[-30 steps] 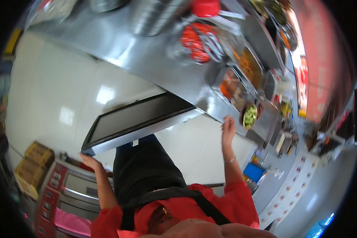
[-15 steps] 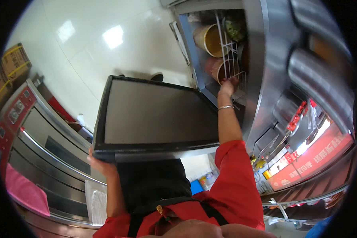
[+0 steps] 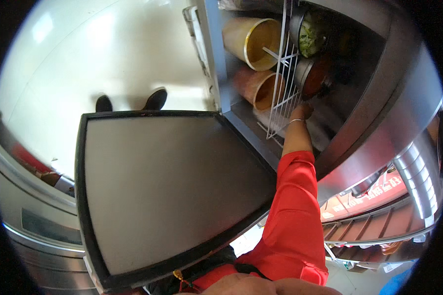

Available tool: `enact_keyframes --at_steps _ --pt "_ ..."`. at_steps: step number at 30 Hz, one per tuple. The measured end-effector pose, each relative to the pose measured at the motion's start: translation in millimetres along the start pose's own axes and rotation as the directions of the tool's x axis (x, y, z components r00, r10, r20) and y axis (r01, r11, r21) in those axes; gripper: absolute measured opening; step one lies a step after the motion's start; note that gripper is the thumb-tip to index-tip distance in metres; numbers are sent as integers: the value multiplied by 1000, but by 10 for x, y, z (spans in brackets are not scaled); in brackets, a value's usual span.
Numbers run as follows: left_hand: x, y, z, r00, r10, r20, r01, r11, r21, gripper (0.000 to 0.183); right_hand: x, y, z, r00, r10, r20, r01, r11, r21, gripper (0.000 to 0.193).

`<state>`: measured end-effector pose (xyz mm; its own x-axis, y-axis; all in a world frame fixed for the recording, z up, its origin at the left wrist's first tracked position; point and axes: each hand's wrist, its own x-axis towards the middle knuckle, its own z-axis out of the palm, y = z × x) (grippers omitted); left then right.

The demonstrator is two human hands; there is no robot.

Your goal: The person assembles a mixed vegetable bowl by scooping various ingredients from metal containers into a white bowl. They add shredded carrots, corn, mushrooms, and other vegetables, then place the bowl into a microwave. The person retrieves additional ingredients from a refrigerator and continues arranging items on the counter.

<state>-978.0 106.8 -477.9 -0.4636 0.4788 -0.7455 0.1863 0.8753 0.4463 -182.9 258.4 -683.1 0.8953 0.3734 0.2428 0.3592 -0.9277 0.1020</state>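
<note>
The right hand (image 3: 305, 112) reaches into the open cabinet (image 3: 214, 59), just over the near end of the white wire shelf (image 3: 288, 93). Its fingers are lost in shade, so I cannot tell how far they are spread or whether they have hold of anything. The left hand is out of view, and its state cannot be told.

Nearest to the right hand is a metal pot (image 3: 304, 73) of dark red contents, which appears to sit on the wire shelf; whether hand and pot touch is unclear. Farther along the wire shelf stands a second metal pot (image 3: 296, 28) with chopped greens (image 3: 310, 39). Below the wire shelf are two tubs: a yellowish one (image 3: 246, 42) and a reddish one (image 3: 251, 81). The open door (image 3: 172, 187) spreads out in front of the wire shelf, on the person's side.

The nearer pot looks stiff-walled and hard to break — but, filled as it seems, probably fairly heavy and apt to spill if tipped. Its smooth side may be slippery, so a grip at the rim with support beneath seems safest — lifted level, clear of the wires, which could catch its base.
</note>
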Motion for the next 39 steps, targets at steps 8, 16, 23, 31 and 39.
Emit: enact_keyframes --at_steps 8,16,23,31,39 --pt "-40 -81 497 994 -67 -88 60 995 -80 64 613 -1 137 992 -122 -16 117 976 -185 39" --pt "-91 -175 819 985 -129 -113 114 985 -132 64 955 -187 74 978 -204 51 210 930 -301 37" --pt "-148 -304 833 980 -149 -134 125 976 -176 64 537 55 -47 963 -261 73 269 890 -368 36" --pt "-120 -518 516 976 -119 -182 72 967 -243 65 -674 607 -327 962 -263 -69 236 934 -268 30" --pt "-194 -827 19 951 -83 -297 -30 933 -358 65 -1784 977 -378 995 -81 -64 73 990 -119 27"
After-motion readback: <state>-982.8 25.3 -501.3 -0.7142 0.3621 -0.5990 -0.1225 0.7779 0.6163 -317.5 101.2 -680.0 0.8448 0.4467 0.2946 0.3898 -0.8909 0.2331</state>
